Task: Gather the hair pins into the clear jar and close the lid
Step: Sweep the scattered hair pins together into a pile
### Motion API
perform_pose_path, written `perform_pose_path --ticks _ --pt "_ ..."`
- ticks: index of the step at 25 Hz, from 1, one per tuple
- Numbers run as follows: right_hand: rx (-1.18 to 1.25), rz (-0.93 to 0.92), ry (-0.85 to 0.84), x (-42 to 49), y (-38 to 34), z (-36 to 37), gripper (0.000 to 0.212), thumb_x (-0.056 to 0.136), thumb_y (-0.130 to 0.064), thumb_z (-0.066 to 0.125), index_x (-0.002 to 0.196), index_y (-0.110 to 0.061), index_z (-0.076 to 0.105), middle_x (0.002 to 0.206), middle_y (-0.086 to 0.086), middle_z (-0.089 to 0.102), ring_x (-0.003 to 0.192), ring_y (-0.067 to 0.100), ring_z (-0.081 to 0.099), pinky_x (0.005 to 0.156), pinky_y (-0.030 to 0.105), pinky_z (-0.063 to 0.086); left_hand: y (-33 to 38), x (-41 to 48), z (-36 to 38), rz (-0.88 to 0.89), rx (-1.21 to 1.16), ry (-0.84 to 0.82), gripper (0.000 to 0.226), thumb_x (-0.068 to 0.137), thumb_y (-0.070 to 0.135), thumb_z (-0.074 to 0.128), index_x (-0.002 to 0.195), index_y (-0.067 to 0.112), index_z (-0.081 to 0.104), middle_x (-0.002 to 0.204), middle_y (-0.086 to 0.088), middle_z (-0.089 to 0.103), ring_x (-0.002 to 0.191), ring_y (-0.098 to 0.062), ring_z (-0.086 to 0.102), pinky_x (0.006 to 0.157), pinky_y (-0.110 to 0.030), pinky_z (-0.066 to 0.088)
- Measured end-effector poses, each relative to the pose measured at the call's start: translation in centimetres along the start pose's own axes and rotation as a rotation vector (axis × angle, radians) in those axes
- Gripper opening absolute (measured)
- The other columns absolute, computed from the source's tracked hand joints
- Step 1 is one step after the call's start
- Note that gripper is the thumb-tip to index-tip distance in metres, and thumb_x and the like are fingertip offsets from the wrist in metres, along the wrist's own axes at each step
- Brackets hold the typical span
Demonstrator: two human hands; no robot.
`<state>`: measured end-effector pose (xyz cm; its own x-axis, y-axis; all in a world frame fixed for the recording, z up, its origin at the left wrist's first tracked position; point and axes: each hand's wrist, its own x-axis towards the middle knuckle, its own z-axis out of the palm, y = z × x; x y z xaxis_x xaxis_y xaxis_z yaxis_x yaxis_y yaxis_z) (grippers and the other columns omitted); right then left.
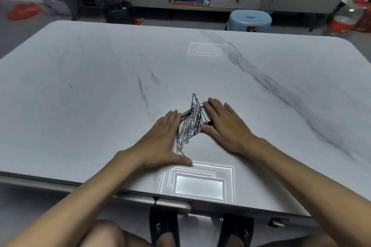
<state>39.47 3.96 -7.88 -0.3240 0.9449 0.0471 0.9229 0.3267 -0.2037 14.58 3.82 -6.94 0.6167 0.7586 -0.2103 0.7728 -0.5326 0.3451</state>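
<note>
— Fingers (172,118) lay straight on both sides, gripping nothing: the left hand (160,138) and right hand (222,124) pressed flat against the hair pins (190,124), which were heaped between them on the table (100,86).
— How would they handle?
— Light, stiff, slippery wire, I'd say, best pinched mid-bunch. Stray ends stuck out. A clear rectangular shape (198,184) sat just beside the heap, perhaps the jar; I couldn't tell.

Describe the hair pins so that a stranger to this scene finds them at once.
Look at the wide pale marbled table that fills the view. Near its front edge, the left hand and the right hand lie flat, and the hair pins sit between them. They are thin black wires in a tangle, much darker than the table's soft grey veins.
</note>
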Motion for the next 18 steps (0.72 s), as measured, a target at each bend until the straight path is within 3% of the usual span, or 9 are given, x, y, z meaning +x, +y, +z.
perform_pose_path --ticks 4,9,14,18 --pt "0.129 -0.015 0.006 -0.3 -0.7 -0.5 0.064 0.099 -0.050 0.033 0.153 -0.017 0.019 0.160 0.000 0.023 0.147 0.014 0.018 0.121 0.034 0.009 1.9 1.8 0.0 -0.041 -0.091 0.086 0.128 0.069 0.082 0.052 0.153 0.015 -0.018 0.164 -0.001 -0.016 0.148 -0.009 -0.021 0.120 -0.032 -0.009" --pt "0.441 0.123 0.129 -1.7 -0.8 -2.8 0.041 0.095 -0.026 0.053 0.136 -0.022 0.046 0.131 -0.006 0.058 0.117 0.014 0.053 0.098 0.030 0.041 4.4 3.2 -1.1 -0.132 -0.161 0.163 0.099 0.083 0.056 0.061 0.155 0.012 0.008 0.163 -0.011 0.005 0.151 -0.022 0.002 0.121 -0.035 0.007" --pt "0.316 0.280 0.114 -8.8 2.5 -7.7 0.026 0.092 -0.029 0.054 0.117 -0.029 0.064 0.119 -0.010 0.064 0.109 0.010 0.057 0.091 0.031 0.045 10.6 3.2 -3.4 -0.025 -0.210 0.215 0.058 0.088 0.041 0.061 0.139 0.017 0.046 0.146 -0.005 0.044 0.137 -0.023 0.037 0.108 -0.033 0.032" --pt "0.166 0.576 0.090 -17.4 8.1 -12.5 0.027 0.089 -0.032 0.056 0.114 -0.028 0.066 0.116 -0.006 0.067 0.106 0.016 0.061 0.086 0.034 0.047 17.2 3.1 -4.1 0.014 -0.123 0.041 0.045 0.089 0.044 0.054 0.132 0.029 0.051 0.131 0.005 0.060 0.120 -0.019 0.053 0.095 -0.034 0.043"
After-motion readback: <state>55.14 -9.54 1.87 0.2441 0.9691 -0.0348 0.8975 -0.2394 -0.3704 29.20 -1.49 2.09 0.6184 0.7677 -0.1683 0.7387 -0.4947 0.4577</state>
